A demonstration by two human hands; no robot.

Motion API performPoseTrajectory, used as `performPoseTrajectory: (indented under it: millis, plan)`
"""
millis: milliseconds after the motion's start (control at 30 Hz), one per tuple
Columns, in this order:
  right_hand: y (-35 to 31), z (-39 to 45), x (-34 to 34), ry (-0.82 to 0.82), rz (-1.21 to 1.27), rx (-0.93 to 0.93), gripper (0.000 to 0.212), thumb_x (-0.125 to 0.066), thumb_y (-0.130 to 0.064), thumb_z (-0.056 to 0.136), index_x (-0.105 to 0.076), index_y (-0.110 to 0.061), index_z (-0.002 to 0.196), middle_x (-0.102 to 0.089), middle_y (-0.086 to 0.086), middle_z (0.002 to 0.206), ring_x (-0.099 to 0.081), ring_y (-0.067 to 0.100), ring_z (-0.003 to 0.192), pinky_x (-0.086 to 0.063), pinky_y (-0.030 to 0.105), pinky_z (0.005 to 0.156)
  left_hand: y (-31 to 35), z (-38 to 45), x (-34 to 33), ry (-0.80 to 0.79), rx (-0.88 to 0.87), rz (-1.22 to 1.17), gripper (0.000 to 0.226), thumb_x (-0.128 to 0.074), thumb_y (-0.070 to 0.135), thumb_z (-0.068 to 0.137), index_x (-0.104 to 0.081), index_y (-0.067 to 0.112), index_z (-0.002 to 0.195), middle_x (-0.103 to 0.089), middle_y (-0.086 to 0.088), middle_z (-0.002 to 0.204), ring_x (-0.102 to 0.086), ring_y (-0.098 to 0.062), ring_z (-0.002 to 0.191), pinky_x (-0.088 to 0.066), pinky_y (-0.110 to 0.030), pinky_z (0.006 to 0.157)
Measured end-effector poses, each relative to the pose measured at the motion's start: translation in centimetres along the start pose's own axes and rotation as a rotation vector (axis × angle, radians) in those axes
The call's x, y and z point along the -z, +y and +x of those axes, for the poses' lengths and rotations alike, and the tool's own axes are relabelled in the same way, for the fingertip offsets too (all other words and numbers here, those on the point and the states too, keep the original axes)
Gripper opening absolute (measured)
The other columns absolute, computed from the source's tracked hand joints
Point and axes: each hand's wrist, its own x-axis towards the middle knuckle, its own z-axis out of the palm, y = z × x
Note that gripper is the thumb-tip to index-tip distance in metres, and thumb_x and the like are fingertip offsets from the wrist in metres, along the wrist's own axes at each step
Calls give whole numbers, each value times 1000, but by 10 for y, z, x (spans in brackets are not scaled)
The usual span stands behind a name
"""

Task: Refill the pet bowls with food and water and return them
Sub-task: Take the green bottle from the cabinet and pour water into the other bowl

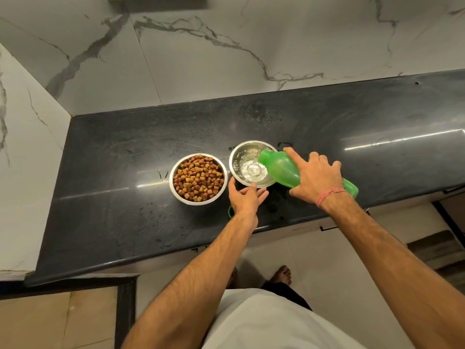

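The black counter (352, 127) holds two steel bowls side by side. The right hand (315, 178) grips a green bottle (284, 170), tipped with its mouth over the water bowl (241, 159). The food bowl (198, 179) is full of kibble (198, 177). The left hand (245, 197), fingers relaxed, touches the water bowl's near rim.

arms: both bare to past the elbow, no sleeves in view | right hand (317, 178): wrist wrapped in several turns of thin pink-red thread (330, 195) | left hand (245, 197): nothing worn | torso: white top (276, 323) | below: dark garment, possibly shorts (289, 292) | feet: bare (283, 273)
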Motion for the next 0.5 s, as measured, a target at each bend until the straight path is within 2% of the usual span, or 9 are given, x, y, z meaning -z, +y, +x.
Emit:
performPoseTrajectory:
  millis: [500]
  plan:
    - [4, -2, 4, 12, -24, 9, 118, -78, -64, 74, -1, -52, 163, -56, 12, 128, -59, 37, 119, -47, 57, 95, -1, 2, 1, -9, -11, 1, 83, -66, -7, 104, -33, 33, 169, -71, -20, 123, -84, -26, 88, -69, -35, 74]
